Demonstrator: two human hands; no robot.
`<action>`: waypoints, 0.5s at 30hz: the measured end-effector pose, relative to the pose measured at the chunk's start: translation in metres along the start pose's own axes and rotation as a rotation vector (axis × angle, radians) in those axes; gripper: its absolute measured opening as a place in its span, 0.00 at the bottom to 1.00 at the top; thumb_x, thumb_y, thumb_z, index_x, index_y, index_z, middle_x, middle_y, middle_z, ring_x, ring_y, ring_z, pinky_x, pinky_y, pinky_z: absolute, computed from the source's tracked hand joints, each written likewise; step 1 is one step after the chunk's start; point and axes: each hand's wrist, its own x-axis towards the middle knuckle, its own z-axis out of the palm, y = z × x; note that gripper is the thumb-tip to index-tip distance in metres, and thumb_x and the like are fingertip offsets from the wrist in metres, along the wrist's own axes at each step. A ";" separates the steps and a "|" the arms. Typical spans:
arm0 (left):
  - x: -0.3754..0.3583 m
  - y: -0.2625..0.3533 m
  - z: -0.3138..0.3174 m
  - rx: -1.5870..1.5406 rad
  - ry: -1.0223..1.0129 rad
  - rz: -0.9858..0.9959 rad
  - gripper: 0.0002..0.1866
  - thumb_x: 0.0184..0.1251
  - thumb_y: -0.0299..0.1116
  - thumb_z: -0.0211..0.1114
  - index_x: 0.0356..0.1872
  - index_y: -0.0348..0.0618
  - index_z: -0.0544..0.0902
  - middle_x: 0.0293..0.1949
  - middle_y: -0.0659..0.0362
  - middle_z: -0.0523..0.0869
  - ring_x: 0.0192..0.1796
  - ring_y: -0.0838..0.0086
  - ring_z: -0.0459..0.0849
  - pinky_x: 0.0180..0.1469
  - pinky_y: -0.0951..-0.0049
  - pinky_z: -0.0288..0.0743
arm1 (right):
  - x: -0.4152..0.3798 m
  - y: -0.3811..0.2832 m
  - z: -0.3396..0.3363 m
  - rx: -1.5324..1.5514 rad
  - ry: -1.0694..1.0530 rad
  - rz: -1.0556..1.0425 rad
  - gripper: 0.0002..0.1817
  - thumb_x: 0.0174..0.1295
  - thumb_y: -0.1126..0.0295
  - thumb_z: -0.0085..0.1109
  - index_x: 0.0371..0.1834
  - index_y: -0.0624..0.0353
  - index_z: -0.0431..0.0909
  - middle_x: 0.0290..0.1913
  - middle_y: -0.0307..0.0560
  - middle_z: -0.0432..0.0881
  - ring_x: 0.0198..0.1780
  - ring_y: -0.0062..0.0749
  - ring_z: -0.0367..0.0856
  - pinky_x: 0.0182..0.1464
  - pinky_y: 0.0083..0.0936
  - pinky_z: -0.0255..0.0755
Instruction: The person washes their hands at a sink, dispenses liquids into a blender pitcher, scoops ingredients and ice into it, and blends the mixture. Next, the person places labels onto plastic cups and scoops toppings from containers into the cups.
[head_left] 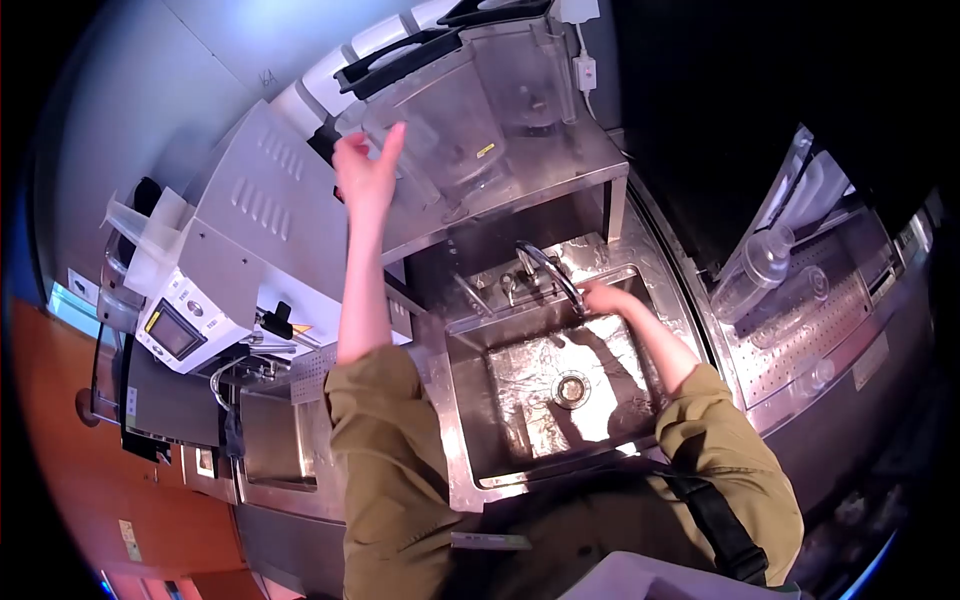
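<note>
My left hand (368,178) is raised in front of the shelf over the sink. Its thumb stands away from the bent fingers, and nothing shows between them. Just beside it is a large clear plastic container (445,125) with a black rim. My right hand (604,298) is at the outlet end of the curved metal faucet spout (550,262), its fingers closed against it and partly hidden. Below is a steel sink (476,400) with a round drain (570,391); its bottom looks wet and shiny.
A second clear container (520,75) stands farther along the steel shelf (590,160). To the left is a white machine (255,215) with a small screen (175,333). Clear plastic cups (768,252) lie on a perforated steel drainboard (800,330) to the right.
</note>
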 end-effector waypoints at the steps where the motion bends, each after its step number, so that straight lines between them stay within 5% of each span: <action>1: 0.010 -0.005 0.014 -0.190 -0.016 -0.107 0.29 0.44 0.53 0.69 0.32 0.36 0.70 0.24 0.60 0.72 0.23 0.74 0.72 0.29 0.74 0.70 | 0.011 0.030 0.002 0.322 0.214 0.106 0.22 0.52 0.72 0.50 0.53 0.61 0.70 0.34 0.51 0.80 0.33 0.28 0.77 0.38 0.26 0.71; 3: 0.015 0.005 0.031 -0.453 -0.007 -0.311 0.27 0.44 0.51 0.70 0.30 0.37 0.68 0.23 0.61 0.72 0.21 0.76 0.71 0.27 0.76 0.69 | -0.015 0.018 -0.021 -0.127 0.603 -0.018 0.18 0.53 0.74 0.48 0.49 0.65 0.71 0.38 0.54 0.80 0.40 0.36 0.79 0.43 0.28 0.71; 4: 0.011 0.013 0.035 -0.578 -0.009 -0.415 0.27 0.43 0.49 0.71 0.29 0.38 0.68 0.23 0.62 0.71 0.21 0.77 0.70 0.26 0.77 0.69 | -0.039 -0.007 -0.030 -0.045 0.729 -0.077 0.17 0.53 0.72 0.49 0.46 0.65 0.73 0.39 0.55 0.79 0.44 0.39 0.78 0.45 0.28 0.70; 7: -0.001 0.025 0.033 -0.547 0.225 -0.226 0.24 0.43 0.47 0.72 0.18 0.41 0.67 0.16 0.63 0.70 0.16 0.79 0.69 0.19 0.79 0.65 | -0.111 -0.102 -0.048 -0.112 0.922 -0.381 0.18 0.53 0.72 0.52 0.48 0.64 0.70 0.40 0.52 0.77 0.34 0.34 0.77 0.38 0.26 0.70; 8: -0.002 0.028 0.028 -0.518 0.299 -0.153 0.24 0.43 0.46 0.72 0.16 0.42 0.66 0.14 0.63 0.70 0.15 0.79 0.69 0.18 0.78 0.64 | -0.129 -0.129 -0.052 -0.161 0.967 -0.575 0.18 0.53 0.73 0.53 0.49 0.62 0.69 0.45 0.51 0.74 0.35 0.32 0.76 0.38 0.25 0.69; 9: -0.010 0.037 0.010 -0.475 0.315 -0.129 0.25 0.44 0.46 0.71 0.11 0.42 0.65 0.12 0.63 0.70 0.14 0.80 0.70 0.18 0.79 0.64 | -0.151 -0.161 -0.057 -0.190 0.966 -0.660 0.20 0.52 0.70 0.54 0.51 0.59 0.68 0.49 0.52 0.70 0.47 0.42 0.74 0.46 0.29 0.70; 15: -0.104 0.111 -0.121 -0.333 0.192 0.015 0.10 0.53 0.37 0.64 0.25 0.43 0.76 0.23 0.66 0.75 0.24 0.83 0.69 0.26 0.84 0.64 | -0.235 -0.284 -0.051 -0.388 1.319 -1.178 0.31 0.44 0.60 0.62 0.53 0.58 0.66 0.58 0.60 0.63 0.57 0.54 0.64 0.57 0.38 0.61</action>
